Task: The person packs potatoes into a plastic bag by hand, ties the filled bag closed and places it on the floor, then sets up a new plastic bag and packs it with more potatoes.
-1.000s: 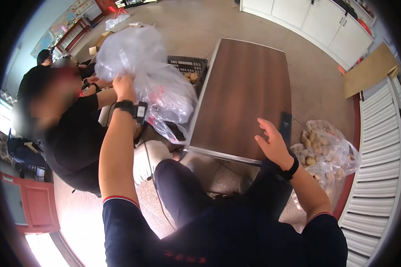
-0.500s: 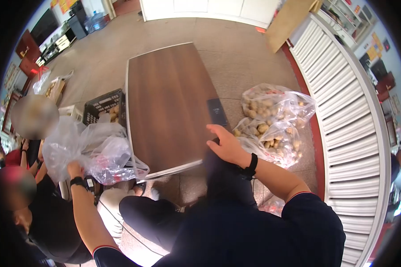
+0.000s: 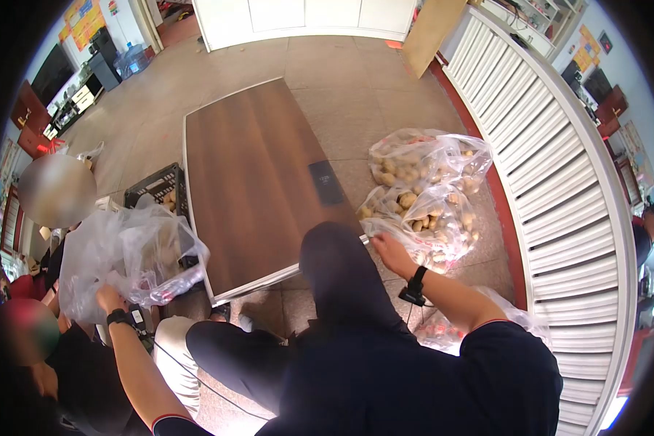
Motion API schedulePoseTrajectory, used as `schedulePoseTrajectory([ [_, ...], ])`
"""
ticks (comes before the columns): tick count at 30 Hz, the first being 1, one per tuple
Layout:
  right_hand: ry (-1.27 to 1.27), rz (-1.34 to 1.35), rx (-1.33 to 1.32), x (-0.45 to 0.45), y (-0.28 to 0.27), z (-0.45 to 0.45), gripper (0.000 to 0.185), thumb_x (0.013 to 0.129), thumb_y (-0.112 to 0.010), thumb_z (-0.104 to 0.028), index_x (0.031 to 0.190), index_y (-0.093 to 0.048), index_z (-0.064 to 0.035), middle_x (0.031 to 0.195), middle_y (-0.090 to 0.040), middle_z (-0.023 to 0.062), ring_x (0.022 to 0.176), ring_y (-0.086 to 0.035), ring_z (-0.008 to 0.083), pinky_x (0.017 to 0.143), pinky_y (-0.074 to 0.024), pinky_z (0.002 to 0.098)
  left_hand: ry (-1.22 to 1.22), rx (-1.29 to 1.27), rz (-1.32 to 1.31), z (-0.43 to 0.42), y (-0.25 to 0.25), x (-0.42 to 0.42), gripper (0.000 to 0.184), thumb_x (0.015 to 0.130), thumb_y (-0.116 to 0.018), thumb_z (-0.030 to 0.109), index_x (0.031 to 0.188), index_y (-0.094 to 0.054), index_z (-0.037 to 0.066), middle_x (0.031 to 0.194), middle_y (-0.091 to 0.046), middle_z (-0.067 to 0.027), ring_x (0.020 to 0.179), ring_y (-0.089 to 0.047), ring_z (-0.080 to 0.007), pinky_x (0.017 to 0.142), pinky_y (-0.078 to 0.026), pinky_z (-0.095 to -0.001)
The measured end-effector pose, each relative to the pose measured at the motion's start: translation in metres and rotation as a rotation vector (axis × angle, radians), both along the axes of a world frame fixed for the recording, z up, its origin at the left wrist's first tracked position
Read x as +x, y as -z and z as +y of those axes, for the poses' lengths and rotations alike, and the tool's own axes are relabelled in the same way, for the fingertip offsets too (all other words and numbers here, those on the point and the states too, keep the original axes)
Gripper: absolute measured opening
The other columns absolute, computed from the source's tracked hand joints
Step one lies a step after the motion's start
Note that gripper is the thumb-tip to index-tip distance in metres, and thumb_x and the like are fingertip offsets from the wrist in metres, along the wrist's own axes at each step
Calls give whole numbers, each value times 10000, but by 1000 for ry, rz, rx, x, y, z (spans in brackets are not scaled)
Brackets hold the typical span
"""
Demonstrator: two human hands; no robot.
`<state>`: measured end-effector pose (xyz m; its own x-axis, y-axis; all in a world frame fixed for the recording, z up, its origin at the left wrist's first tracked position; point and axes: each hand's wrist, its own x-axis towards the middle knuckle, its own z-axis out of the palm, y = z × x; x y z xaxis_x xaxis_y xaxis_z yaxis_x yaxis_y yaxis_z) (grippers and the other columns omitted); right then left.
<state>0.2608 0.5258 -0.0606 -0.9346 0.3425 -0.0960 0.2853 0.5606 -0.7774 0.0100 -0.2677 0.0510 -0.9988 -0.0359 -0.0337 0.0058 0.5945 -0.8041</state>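
Observation:
My left hand (image 3: 110, 299) is closed on the edge of a large clear plastic bag (image 3: 134, 247), which hangs loosely beside the table's left edge. My right hand (image 3: 392, 254) is low at the table's near right corner, fingers curled. It is at the near edge of an open clear plastic bag of potatoes (image 3: 421, 221) on the floor; what its fingertips hold, if anything, is hidden. Behind that bag stands another plastic bag of potatoes (image 3: 407, 163). A dark phone (image 3: 325, 182) lies on the right side of the brown table (image 3: 247, 160).
A black crate (image 3: 156, 182) with potatoes stands left of the table. Other people sit close at my left, one in a black top (image 3: 98, 378). A white radiator (image 3: 538, 167) runs along the right. More plastic (image 3: 443, 330) lies by my right forearm.
My right hand has moved from above the table's right edge, fingers outstretched, down to the near potato bag, fingers now curled. My left hand keeps its plastic bag. The view has shifted slightly.

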Motion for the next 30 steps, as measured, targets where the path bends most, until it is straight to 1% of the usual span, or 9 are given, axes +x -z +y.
schedulePoseTrajectory([
  [5,-206,-419,83,101,68,11,361,943,-524,-336,886,-670,-11,790,-666,185,785,-660,347,709,-490,443,12,-128,-81,5,7,-5,261,884,-638,311,1056,-698,125,985,-696,-130,898,-693,-231,665,-514,-330],
  [7,-589,-433,270,140,149,28,411,906,-559,-386,883,-695,1,966,-672,266,908,-642,432,797,-497,509,-217,363,233,16,13,-13,282,855,-662,299,1040,-692,88,971,-701,-161,861,-696,-308,693,-538,-378],
  [9,-369,-753,81,155,103,14,418,884,-569,-389,839,-709,1,982,-675,263,908,-650,418,797,-509,491,-300,528,315,70,-4,1,321,827,-670,284,1004,-682,16,1027,-692,-217,941,-679,-368,800,-542,-428],
  [11,-515,-613,156,180,154,25,435,871,-571,-402,834,-716,6,953,-682,258,904,-654,418,805,-512,480,-421,1323,1112,104,2,8,351,812,-635,213,1018,-656,-71,1014,-676,-282,965,-666,-418,857,-530,-442],
  [15,-399,-569,145,177,129,19,506,876,-556,-480,647,-665,-42,724,-673,206,787,-663,369,683,-510,452,-203,1682,1050,201,-34,37,422,838,-597,151,1163,-574,-118,1060,-664,-220,958,-649,-365,842,-524,-406],
  [17,-353,-723,-3,154,115,20,430,878,-578,-393,829,-702,16,962,-681,264,957,-648,413,836,-504,485,-229,1928,974,218,-32,34,393,857,-594,155,1167,-569,-85,1025,-650,-168,915,-641,-306,787,-524,-376],
  [21,-260,-493,-168,114,148,28,373,903,-574,-352,953,-689,-1,876,-700,209,842,-684,343,724,-537,430,-360,2524,521,251,-52,44,297,899,-585,155,1161,-563,16,916,-587,-45,792,-593,-147,625,-476,-275],
  [24,-90,-537,-361,80,61,7,339,937,-544,-329,1024,-672,-27,819,-681,116,756,-665,232,643,-536,364,-397,2567,501,293,-75,65,258,905,-583,117,1151,-575,41,865,-572,-23,727,-568,-115,564,-437,-245],
  [30,-9,-313,-729,38,18,-12,281,962,-508,-303,1037,-656,-76,818,-613,24,683,-568,145,564,-457,298,-403,2591,57,296,-78,97,238,912,-594,160,1126,-594,56,885,-611,-28,749,-618,-157,590,-507,-277],
])
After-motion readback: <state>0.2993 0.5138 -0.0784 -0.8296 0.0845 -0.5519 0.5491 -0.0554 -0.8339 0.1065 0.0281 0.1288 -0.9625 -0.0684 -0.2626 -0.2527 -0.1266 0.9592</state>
